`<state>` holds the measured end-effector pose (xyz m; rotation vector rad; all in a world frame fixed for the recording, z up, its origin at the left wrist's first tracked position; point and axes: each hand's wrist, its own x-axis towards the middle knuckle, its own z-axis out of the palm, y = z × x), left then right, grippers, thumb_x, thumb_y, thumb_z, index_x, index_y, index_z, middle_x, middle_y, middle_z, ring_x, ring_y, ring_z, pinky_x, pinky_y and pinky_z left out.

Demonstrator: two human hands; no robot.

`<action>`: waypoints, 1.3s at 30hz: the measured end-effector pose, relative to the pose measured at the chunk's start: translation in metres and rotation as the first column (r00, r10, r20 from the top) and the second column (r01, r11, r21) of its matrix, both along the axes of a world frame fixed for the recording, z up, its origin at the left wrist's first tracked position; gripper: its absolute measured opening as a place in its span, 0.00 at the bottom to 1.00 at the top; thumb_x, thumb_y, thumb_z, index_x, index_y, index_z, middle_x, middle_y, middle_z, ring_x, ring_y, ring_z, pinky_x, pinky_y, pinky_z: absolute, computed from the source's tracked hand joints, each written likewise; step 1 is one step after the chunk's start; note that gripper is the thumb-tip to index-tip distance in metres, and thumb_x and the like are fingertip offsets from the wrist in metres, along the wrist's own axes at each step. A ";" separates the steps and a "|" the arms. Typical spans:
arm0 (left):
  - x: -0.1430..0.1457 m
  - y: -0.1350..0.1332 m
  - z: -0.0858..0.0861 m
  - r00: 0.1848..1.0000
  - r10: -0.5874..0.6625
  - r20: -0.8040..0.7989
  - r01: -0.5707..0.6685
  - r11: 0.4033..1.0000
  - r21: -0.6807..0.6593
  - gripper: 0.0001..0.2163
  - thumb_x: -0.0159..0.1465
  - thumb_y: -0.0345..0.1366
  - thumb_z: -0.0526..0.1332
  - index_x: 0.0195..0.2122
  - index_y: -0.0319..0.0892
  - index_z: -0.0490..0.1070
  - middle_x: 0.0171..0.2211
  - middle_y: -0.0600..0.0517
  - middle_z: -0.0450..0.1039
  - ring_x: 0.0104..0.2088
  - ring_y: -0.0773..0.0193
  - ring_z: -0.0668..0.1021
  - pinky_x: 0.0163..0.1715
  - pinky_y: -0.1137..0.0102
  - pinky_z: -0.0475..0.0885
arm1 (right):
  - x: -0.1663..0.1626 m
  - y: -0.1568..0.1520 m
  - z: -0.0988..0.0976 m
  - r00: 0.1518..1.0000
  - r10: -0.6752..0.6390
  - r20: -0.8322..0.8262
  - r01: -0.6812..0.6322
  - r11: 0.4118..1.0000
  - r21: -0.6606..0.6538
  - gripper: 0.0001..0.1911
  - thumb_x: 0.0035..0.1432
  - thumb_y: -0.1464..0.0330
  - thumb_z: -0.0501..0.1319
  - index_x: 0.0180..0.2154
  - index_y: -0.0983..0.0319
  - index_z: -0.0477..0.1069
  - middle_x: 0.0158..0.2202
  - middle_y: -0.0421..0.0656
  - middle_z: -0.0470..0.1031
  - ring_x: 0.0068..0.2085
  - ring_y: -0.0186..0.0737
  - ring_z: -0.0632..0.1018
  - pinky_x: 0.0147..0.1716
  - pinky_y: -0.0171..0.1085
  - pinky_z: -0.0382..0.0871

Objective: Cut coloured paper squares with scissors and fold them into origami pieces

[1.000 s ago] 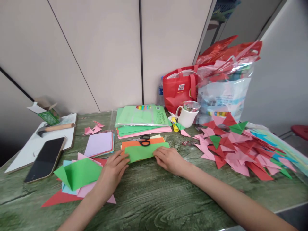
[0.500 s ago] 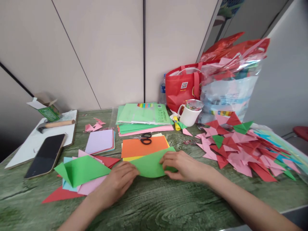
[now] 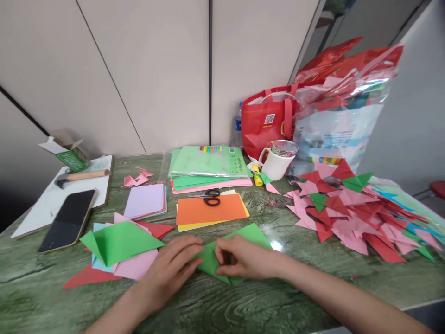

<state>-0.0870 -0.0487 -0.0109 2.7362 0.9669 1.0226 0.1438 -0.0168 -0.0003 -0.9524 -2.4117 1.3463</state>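
Note:
A sheet of green paper lies on the table in front of me, with a fold across its near side. Over its left end is my left hand, fingers bent and close together, thumb at the paper's edge. My right hand has its fingers curled in with the thumb against the fold near the middle of the sheet. The fingertips of both hands are partly hidden. Left of my left hand sits a pile of folded papers, with a green folded piece on top and pink, blue and red ones beneath.
Scissors rest on orange paper. Behind are packs of green paper, a white mug and a red bag. Folded pieces are heaped at right. A phone and a hammer lie left.
The green paper has come down flatter and nearer to me, off the orange sheets. My right hand has moved left and down along it. The view has shifted slightly.

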 end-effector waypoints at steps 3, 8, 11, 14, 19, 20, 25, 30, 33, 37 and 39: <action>-0.002 -0.011 0.006 0.984 -0.069 -0.162 0.106 0.967 0.233 0.12 0.64 0.24 0.52 0.45 0.39 0.69 0.42 0.48 0.75 0.49 0.61 0.72 0.53 0.61 0.65 | 0.003 0.000 -0.008 0.997 -0.023 -0.076 0.017 0.997 -0.077 0.05 0.51 0.72 0.63 0.31 0.63 0.66 0.23 0.33 0.65 0.24 0.27 0.67 0.23 0.26 0.59; 0.000 -0.026 0.000 0.884 -0.095 -0.457 0.224 0.946 0.236 0.19 0.64 0.22 0.43 0.50 0.34 0.69 0.50 0.48 0.71 0.53 0.57 0.70 0.53 0.62 0.65 | 0.004 -0.003 -0.011 0.992 0.016 -0.122 -0.027 0.996 -0.087 0.06 0.55 0.69 0.60 0.37 0.63 0.70 0.24 0.35 0.67 0.24 0.28 0.68 0.23 0.26 0.61; 0.001 -0.027 -0.005 0.863 -0.094 -0.497 0.227 0.950 0.216 0.21 0.63 0.21 0.43 0.53 0.34 0.66 0.52 0.47 0.70 0.53 0.55 0.70 0.52 0.61 0.67 | 0.009 -0.003 -0.010 0.993 0.091 -0.076 -0.083 0.991 0.102 0.11 0.60 0.64 0.57 0.41 0.63 0.70 0.27 0.39 0.70 0.28 0.31 0.71 0.27 0.29 0.64; 0.002 -0.023 -0.004 0.835 -0.139 -0.532 0.264 0.950 0.166 0.20 0.62 0.21 0.45 0.53 0.33 0.65 0.53 0.45 0.69 0.54 0.54 0.69 0.52 0.59 0.67 | 0.018 0.002 -0.013 0.985 0.167 0.039 -0.167 0.885 0.434 0.14 0.64 0.63 0.52 0.44 0.63 0.71 0.36 0.46 0.71 0.33 0.35 0.72 0.31 0.33 0.65; 0.004 -0.016 0.001 0.806 -0.186 -0.562 0.269 0.961 0.067 0.19 0.61 0.21 0.49 0.54 0.30 0.64 0.54 0.41 0.68 0.57 0.53 0.66 0.54 0.58 0.65 | 0.029 0.011 -0.021 0.976 0.190 0.105 -0.213 0.744 0.633 0.15 0.64 0.65 0.50 0.47 0.62 0.70 0.43 0.49 0.68 0.36 0.36 0.72 0.31 0.35 0.66; 0.004 -0.015 0.002 0.805 -0.188 -0.563 0.267 0.962 0.059 0.19 0.61 0.21 0.49 0.54 0.30 0.63 0.54 0.40 0.67 0.57 0.53 0.66 0.54 0.57 0.65 | 0.030 0.012 -0.022 0.978 0.188 0.089 -0.202 0.746 0.634 0.14 0.64 0.66 0.51 0.46 0.62 0.70 0.42 0.49 0.68 0.35 0.36 0.72 0.30 0.35 0.66; 0.007 -0.012 0.001 0.803 -0.183 -0.567 0.252 0.967 0.044 0.18 0.62 0.22 0.48 0.52 0.29 0.65 0.53 0.39 0.67 0.56 0.50 0.68 0.52 0.55 0.68 | 0.029 0.012 -0.030 0.983 0.177 -0.039 -0.124 0.812 0.570 0.11 0.62 0.69 0.53 0.43 0.63 0.72 0.39 0.47 0.68 0.32 0.33 0.71 0.29 0.33 0.68; 0.010 -0.011 -0.001 0.834 -0.161 -0.528 0.220 0.974 0.051 0.15 0.66 0.28 0.52 0.53 0.31 0.65 0.53 0.41 0.68 0.55 0.51 0.69 0.51 0.55 0.68 | 0.025 0.016 -0.037 0.979 0.129 -0.159 -0.022 0.840 0.541 0.11 0.62 0.70 0.54 0.42 0.64 0.73 0.36 0.46 0.67 0.30 0.31 0.70 0.27 0.32 0.66; 0.011 -0.008 0.000 0.837 -0.161 -0.523 0.217 0.975 0.047 0.16 0.66 0.31 0.53 0.54 0.30 0.64 0.54 0.42 0.67 0.55 0.51 0.69 0.51 0.55 0.69 | 0.025 0.017 -0.037 0.975 0.106 -0.194 0.006 0.864 0.503 0.11 0.62 0.70 0.54 0.41 0.64 0.73 0.35 0.45 0.67 0.30 0.31 0.71 0.27 0.31 0.66; 0.011 -0.005 -0.001 0.830 -0.172 -0.530 0.220 0.975 0.029 0.17 0.66 0.31 0.52 0.55 0.31 0.64 0.54 0.43 0.67 0.56 0.52 0.67 0.53 0.57 0.67 | 0.027 0.014 -0.036 0.981 0.099 -0.169 0.004 0.852 0.524 0.11 0.62 0.69 0.54 0.41 0.63 0.73 0.34 0.45 0.68 0.28 0.30 0.70 0.24 0.29 0.65; 0.011 -0.004 -0.002 0.838 -0.171 -0.517 0.217 0.976 0.029 0.16 0.66 0.30 0.53 0.54 0.32 0.64 0.54 0.44 0.67 0.57 0.52 0.66 0.54 0.57 0.66 | 0.029 0.012 -0.036 0.983 0.086 -0.162 0.017 0.837 0.547 0.11 0.62 0.70 0.53 0.41 0.64 0.72 0.34 0.44 0.68 0.26 0.29 0.70 0.23 0.29 0.64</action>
